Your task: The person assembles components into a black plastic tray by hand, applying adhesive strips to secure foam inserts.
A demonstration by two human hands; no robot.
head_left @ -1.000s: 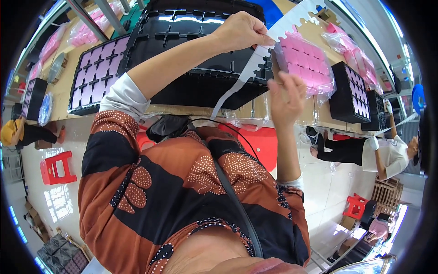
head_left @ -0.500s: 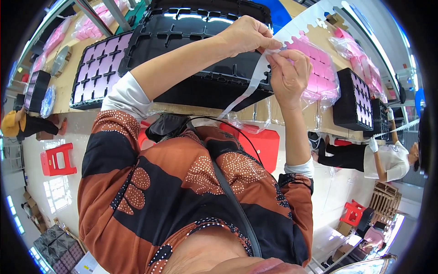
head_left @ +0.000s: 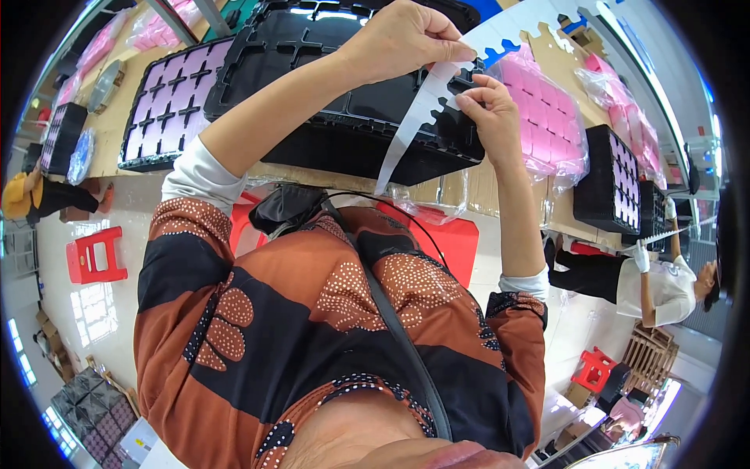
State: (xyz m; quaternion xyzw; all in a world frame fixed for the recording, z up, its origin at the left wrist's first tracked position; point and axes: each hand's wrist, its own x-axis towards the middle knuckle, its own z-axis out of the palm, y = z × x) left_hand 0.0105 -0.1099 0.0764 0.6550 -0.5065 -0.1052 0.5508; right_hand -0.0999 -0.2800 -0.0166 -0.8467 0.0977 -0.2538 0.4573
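Thumb and forefinger of the left hand [head_left: 402, 43] pinch a long white toothed strip [head_left: 410, 125], which runs off up and to the right beyond both hands and hangs in a narrowing tail below them, in front of a large black tray [head_left: 258, 74]. The right hand [head_left: 498, 117] sits just below and to the right of that pinch, thumb and forefinger drawn near each other at the strip's notched edge; whether they grip it or only brush it, I cannot tell. The tray lies beneath and to the left of the hands on the desk [head_left: 107, 148], with a lilac-filled tray [head_left: 166, 117] farther left and bagged pink blocks [head_left: 539, 113] just right of the right hand. The strip looks thin, so a hard or uneven pull between the hands could crease it or tear it at the roots of the notches. Its loose tail could swing and snag on the tray's rim. If the left pinch slips while the right has no firm hold, the strip could drop across the tray.
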